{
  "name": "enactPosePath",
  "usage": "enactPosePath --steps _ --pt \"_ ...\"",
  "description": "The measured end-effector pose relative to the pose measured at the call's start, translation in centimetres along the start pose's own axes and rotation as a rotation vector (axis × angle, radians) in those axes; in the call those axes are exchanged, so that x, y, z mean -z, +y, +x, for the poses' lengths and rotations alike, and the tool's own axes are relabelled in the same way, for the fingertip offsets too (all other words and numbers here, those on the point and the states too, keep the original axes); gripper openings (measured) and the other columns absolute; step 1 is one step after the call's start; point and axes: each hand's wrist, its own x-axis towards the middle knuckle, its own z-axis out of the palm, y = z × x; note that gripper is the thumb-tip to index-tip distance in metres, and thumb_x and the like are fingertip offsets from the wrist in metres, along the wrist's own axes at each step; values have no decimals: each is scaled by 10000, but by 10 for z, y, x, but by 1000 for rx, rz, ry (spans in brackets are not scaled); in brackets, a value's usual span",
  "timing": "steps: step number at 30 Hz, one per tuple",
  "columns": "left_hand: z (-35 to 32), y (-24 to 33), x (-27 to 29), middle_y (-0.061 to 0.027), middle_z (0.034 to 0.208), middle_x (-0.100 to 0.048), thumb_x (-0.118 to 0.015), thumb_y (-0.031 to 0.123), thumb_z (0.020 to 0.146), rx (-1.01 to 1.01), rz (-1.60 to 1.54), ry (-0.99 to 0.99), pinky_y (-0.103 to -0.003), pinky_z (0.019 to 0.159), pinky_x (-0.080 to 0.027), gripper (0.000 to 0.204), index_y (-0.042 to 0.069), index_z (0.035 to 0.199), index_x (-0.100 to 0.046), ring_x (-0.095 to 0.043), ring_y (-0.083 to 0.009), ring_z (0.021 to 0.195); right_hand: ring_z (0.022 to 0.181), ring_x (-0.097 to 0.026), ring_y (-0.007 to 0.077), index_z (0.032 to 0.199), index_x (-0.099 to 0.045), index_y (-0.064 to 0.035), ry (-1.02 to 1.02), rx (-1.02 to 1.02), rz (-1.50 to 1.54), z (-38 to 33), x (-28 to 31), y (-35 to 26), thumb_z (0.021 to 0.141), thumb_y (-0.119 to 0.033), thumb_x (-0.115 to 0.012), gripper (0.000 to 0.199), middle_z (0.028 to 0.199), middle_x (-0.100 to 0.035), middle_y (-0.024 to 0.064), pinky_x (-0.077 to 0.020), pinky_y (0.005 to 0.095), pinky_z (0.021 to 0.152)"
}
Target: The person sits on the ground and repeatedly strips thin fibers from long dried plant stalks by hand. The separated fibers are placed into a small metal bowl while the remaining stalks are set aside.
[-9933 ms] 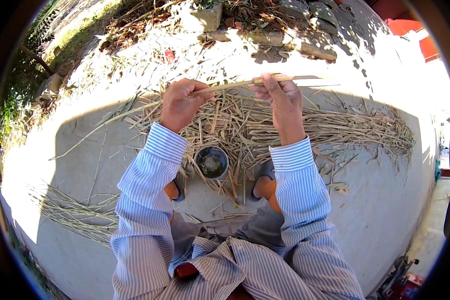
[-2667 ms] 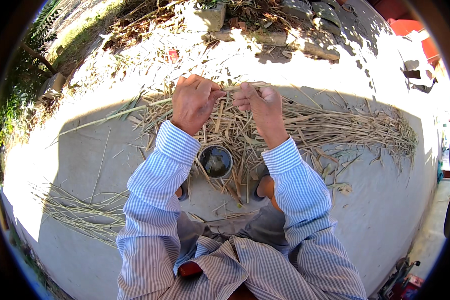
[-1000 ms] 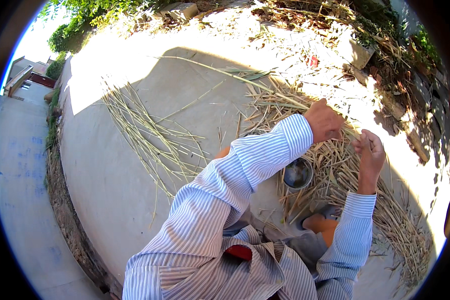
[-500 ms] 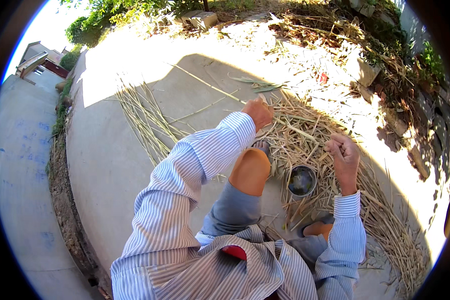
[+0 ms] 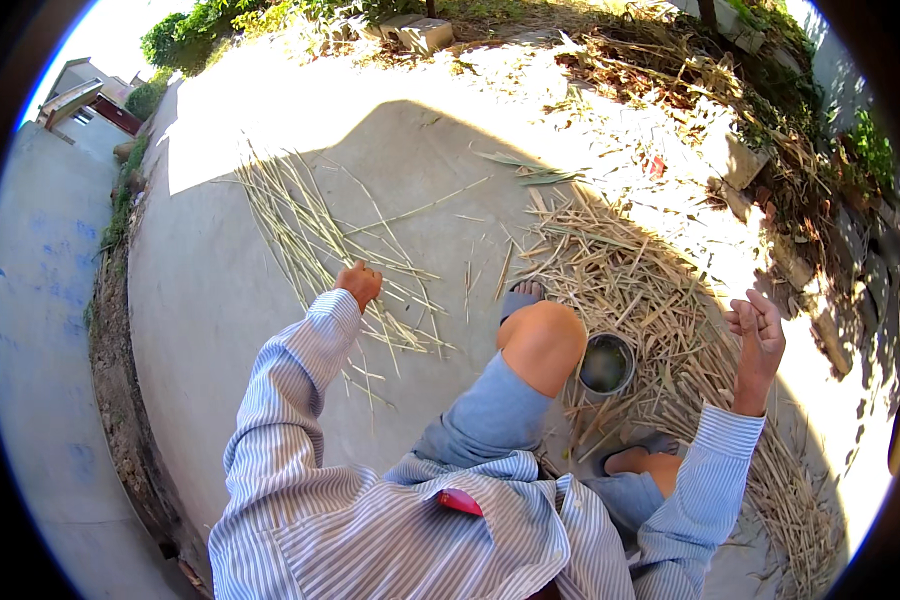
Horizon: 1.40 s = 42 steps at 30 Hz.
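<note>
The left arm stretches far out to the left, its hand [image 5: 358,284] lowered with fingers curled downward. The right forearm stands raised, its hand [image 5: 757,330] lifted with fingers loosely curled, holding nothing visible.

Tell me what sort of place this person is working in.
Probably an outdoor yard or work patch beside a lane: a bare concrete slab in sunlight, heaps of dry split stalks spread on it, and shrubs with a building along the edge.

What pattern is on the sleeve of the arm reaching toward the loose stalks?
Fine blue and white stripes on the left sleeve, seen in the head view.
</note>
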Motion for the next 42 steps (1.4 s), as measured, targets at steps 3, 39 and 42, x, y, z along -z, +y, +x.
enactPosePath --steps 3,39,42 --pt "-10 -26 -36 -79 1024 -676 -681 136 773 31 35 -9 -412 776 -535 256 59 1013 -631 -585 -253 1058 832 -640 119 1183 -580 3 91 0 45 -4 20 -3 932 -227 -625 344 967 -681 84 -506 230 723" --pt "94 422 314 -92 936 -662 -611 129 935 -872 -1597 -14 -239 719 -527 227 -18 1103 -572 -620 -100 773 615 -546 184 785 -623 -3 888 -846 -399 -196 185 378 810 -157 -614 156 689 -593 91 -453 380 621" --pt "92 433 304 -73 888 -660 -624 121 926 -919 -1434 -76 -238 704 -526 216 -18 1084 -577 -620 -98 760 601 -442 173 830 -592 -13 994 -901 -311 -207 214 424 823 -136 -604 123 736 -552 79 -417 397 615"
